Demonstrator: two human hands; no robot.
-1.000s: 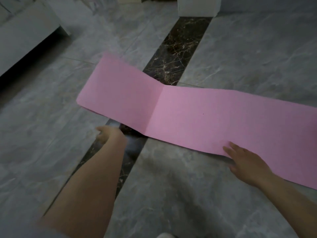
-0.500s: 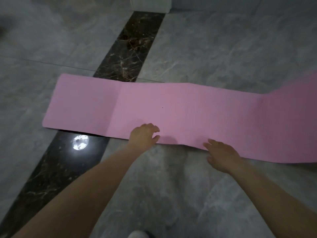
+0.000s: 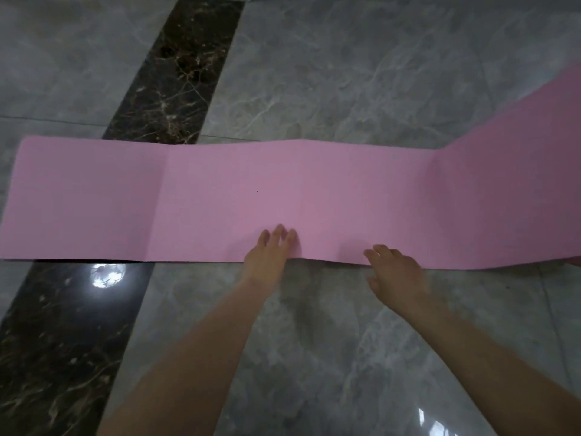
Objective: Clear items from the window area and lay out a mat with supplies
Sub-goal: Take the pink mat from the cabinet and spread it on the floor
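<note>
My left hand (image 3: 269, 257) is lying palm down on the near edge of the pink mat (image 3: 220, 199), its grip apart — fingers (image 3: 278, 234) spread flat on the foam and clamped on nothing. My right hand (image 3: 396, 272) is hovering just to the right of it at the same near edge, grip also apart, fingers loosely curled; the fingertips (image 3: 372, 253) are reaching over the mat's border, though I cannot tell whether they are pressing on it or only sitting just above it. Both forearms are reaching in from the near side of the scene.

The mat is stretching left to right across the grey marble floor (image 3: 345, 73), unfolded into panels with creases showing between them. Its left panels are lying flat, while the far-right panel is tilting up and away toward the far right corner. The near edge is rippling slightly between my two hands.

A dark veined marble strip (image 3: 176, 73) is running from far to near under the left part of the mat — a round light reflection (image 3: 107, 274) is shining on it just near the mat's edge.
</note>
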